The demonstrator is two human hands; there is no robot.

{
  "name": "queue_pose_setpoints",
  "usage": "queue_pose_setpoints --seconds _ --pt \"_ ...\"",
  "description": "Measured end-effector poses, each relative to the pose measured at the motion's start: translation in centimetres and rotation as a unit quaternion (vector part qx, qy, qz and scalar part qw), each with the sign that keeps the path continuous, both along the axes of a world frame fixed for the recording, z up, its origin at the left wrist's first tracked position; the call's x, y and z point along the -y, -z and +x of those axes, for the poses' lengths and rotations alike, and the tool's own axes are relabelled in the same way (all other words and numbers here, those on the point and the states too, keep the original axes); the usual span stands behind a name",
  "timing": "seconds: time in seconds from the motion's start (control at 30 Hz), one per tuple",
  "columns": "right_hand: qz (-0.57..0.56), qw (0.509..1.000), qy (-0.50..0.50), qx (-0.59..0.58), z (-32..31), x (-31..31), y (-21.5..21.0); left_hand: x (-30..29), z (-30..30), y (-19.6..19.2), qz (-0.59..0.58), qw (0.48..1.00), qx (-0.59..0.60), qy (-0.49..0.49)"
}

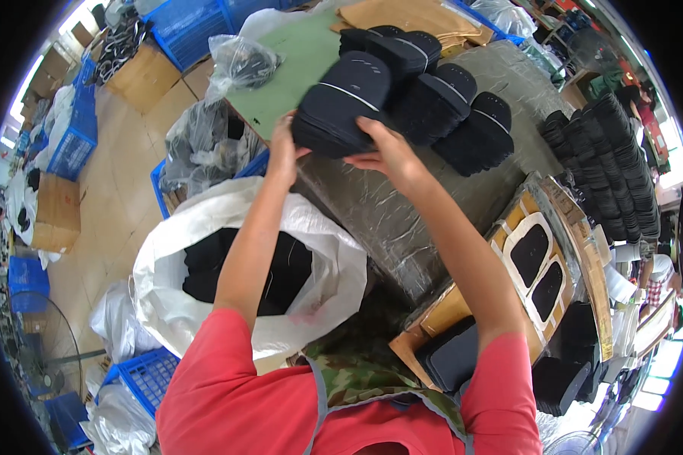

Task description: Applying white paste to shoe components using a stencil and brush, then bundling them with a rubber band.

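Observation:
Both my hands grip a thick stack of black insole-shaped pieces (343,98) over the near edge of the foil-wrapped worktable (402,220). My left hand (282,148) clasps the stack's left end. My right hand (387,152) holds its underside on the right. More black stacks (432,91) lie in a row on the table just beyond. Below my left arm stands a large white sack (205,220), open, with black pieces inside.
A long curved row of black pieces (611,163) lies at the table's right. A wooden template board (539,262) with two dark cut-outs sits at near right. Clear bags (239,64), blue crates (182,30) and cardboard boxes (57,212) crowd the floor at left.

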State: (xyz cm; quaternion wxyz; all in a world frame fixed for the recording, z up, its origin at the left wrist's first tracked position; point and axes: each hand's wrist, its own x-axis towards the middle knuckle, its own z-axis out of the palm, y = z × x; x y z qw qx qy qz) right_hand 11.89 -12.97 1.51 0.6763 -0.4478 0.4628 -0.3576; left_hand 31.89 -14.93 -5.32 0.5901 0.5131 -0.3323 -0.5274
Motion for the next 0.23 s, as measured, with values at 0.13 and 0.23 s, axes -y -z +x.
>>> queue_pose_setpoints --seconds 0.13,0.23 --pt "0.026 0.998 -0.036 0.046 6.1 4.9 0.4 6.3 6.1 1.2 0.042 0.998 -0.029 -0.048" --pt "0.023 0.999 -0.025 0.031 8.0 7.2 1.5 11.1 8.1 3.1 0.064 0.993 -0.085 -0.042"
